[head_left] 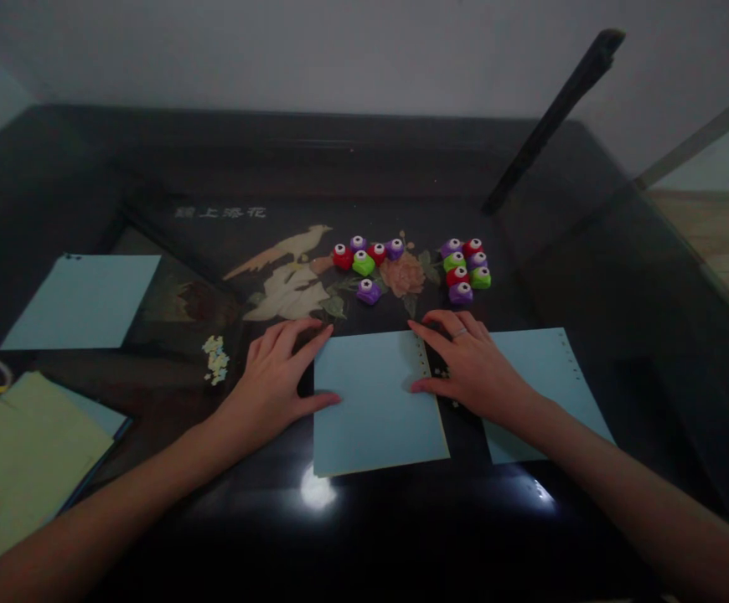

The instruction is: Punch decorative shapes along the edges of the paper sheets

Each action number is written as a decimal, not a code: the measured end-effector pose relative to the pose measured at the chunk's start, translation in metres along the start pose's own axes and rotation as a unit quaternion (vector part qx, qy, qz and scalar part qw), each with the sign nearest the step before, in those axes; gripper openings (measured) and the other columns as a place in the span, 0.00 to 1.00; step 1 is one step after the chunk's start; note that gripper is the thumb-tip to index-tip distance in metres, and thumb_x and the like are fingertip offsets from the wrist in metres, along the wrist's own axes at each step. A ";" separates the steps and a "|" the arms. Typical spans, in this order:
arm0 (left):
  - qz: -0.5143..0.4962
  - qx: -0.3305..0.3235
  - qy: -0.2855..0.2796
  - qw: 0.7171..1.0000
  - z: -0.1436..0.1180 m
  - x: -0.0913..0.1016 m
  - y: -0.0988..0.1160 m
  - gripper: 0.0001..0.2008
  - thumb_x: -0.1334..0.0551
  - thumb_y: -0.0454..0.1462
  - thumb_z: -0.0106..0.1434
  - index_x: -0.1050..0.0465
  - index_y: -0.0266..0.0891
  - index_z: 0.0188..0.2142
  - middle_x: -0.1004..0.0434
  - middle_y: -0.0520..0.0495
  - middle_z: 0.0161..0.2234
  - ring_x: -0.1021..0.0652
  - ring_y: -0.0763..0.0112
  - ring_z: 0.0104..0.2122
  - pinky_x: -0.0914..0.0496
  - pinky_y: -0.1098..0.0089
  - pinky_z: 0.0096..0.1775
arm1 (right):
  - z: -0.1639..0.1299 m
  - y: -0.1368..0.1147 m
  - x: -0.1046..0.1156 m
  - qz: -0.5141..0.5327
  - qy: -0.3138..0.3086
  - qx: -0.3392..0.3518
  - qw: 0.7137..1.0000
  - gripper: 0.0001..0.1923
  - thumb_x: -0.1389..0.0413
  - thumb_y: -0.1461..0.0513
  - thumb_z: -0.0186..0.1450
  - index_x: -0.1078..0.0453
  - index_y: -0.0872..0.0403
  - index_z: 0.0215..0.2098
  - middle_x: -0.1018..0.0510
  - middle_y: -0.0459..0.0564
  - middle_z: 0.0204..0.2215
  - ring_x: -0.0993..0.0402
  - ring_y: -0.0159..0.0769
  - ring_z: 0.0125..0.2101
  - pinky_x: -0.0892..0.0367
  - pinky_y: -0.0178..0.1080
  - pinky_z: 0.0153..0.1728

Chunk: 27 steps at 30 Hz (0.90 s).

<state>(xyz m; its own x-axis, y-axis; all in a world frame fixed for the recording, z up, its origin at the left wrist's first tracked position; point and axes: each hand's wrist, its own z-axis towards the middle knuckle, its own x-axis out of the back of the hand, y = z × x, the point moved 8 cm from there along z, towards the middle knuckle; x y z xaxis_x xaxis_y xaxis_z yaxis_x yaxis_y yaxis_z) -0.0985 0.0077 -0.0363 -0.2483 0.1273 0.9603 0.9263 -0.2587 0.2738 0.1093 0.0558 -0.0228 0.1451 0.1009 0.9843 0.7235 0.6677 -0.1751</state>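
Paper (368, 419), pale blue with a yellow edge showing beneath it and small holes near its upper right side, lies on a glossy dark table (214, 536) between a person's hands. The left hand (280, 373) is spread, index finger at the upper left corner, thumb on the left side. The right hand (468, 360), wearing a ring (461, 332), also has thumb and index finger apart, at the right side. Beyond sit two clusters of purple, red and green punches (363, 264). A second blue sheet (569, 414) is partly hidden by the right forearm. Leftward are paper scraps (216, 362), a third blue sheet (88, 301) and a yellow sheet (25, 469).
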 end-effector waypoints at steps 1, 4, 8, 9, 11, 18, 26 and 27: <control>0.001 -0.002 0.000 1.000 0.000 0.000 0.000 0.37 0.35 0.51 0.56 0.42 0.45 0.63 0.39 0.38 0.59 0.38 0.44 0.56 0.38 0.49 0.52 | 0.000 0.000 0.000 0.001 0.000 -0.001 1.000 0.38 0.41 0.44 0.58 0.35 0.56 0.60 0.31 0.61 0.52 0.36 0.54 0.48 0.35 0.55 0.48; -0.003 -0.006 0.001 1.000 0.001 0.002 0.001 0.36 0.35 0.50 0.57 0.40 0.44 0.62 0.38 0.38 0.59 0.37 0.45 0.56 0.38 0.48 0.52 | -0.001 0.000 0.001 0.007 -0.004 0.000 1.000 0.39 0.39 0.46 0.57 0.35 0.58 0.60 0.31 0.62 0.52 0.36 0.54 0.48 0.35 0.54 0.48; -0.017 -0.007 -0.001 1.000 0.001 0.006 0.005 0.34 0.34 0.48 0.56 0.39 0.44 0.60 0.37 0.39 0.58 0.37 0.46 0.56 0.38 0.49 0.52 | -0.001 -0.001 0.005 0.025 0.006 -0.001 1.000 0.35 0.37 0.49 0.56 0.34 0.55 0.58 0.30 0.60 0.52 0.35 0.54 0.48 0.35 0.53 0.48; -0.021 -0.006 0.001 1.000 0.001 0.008 0.006 0.34 0.33 0.48 0.56 0.39 0.44 0.59 0.37 0.39 0.58 0.37 0.47 0.56 0.38 0.50 0.52 | -0.001 -0.001 0.006 0.032 0.011 -0.002 0.999 0.33 0.36 0.50 0.57 0.33 0.55 0.56 0.30 0.60 0.52 0.35 0.54 0.48 0.35 0.54 0.48; -0.027 -0.006 0.008 1.000 0.000 0.011 0.009 0.32 0.32 0.47 0.56 0.39 0.44 0.58 0.36 0.40 0.57 0.36 0.48 0.56 0.38 0.51 0.52 | 0.000 0.000 0.009 0.051 0.022 -0.005 0.998 0.28 0.36 0.53 0.58 0.32 0.55 0.53 0.29 0.59 0.50 0.34 0.53 0.47 0.35 0.53 0.48; -0.023 -0.029 0.035 0.999 -0.003 0.015 0.014 0.27 0.32 0.45 0.56 0.38 0.40 0.51 0.30 0.39 0.51 0.30 0.51 0.52 0.37 0.54 0.50 | 0.000 0.010 0.012 0.165 0.056 -0.033 0.984 0.13 0.37 0.63 0.58 0.32 0.56 0.41 0.26 0.55 0.40 0.31 0.47 0.43 0.34 0.48 0.46; -0.188 0.049 0.026 0.981 -0.005 0.011 0.000 0.14 0.38 0.37 0.60 0.37 0.42 0.46 0.24 0.50 0.37 0.23 0.64 0.36 0.29 0.62 0.40 | 0.002 0.018 0.005 0.245 0.021 -0.090 0.965 0.11 0.37 0.64 0.55 0.33 0.53 0.35 0.27 0.50 0.34 0.31 0.41 0.36 0.35 0.41 0.36; -0.237 0.068 0.015 0.969 -0.004 0.011 -0.003 0.14 0.38 0.38 0.60 0.36 0.42 0.45 0.24 0.51 0.35 0.23 0.66 0.34 0.28 0.64 0.37 | 0.002 0.019 0.005 0.265 0.015 -0.102 0.959 0.11 0.36 0.64 0.55 0.33 0.53 0.35 0.27 0.49 0.33 0.31 0.40 0.35 0.35 0.41 0.35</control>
<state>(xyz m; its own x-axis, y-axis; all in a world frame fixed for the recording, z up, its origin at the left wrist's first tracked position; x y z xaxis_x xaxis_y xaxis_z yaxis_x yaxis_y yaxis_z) -0.1047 0.0059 -0.0263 -0.6608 0.1717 0.7307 0.7351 -0.0485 0.6762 0.1226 0.0702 -0.0210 0.5465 0.3625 0.7550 0.6588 0.3704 -0.6548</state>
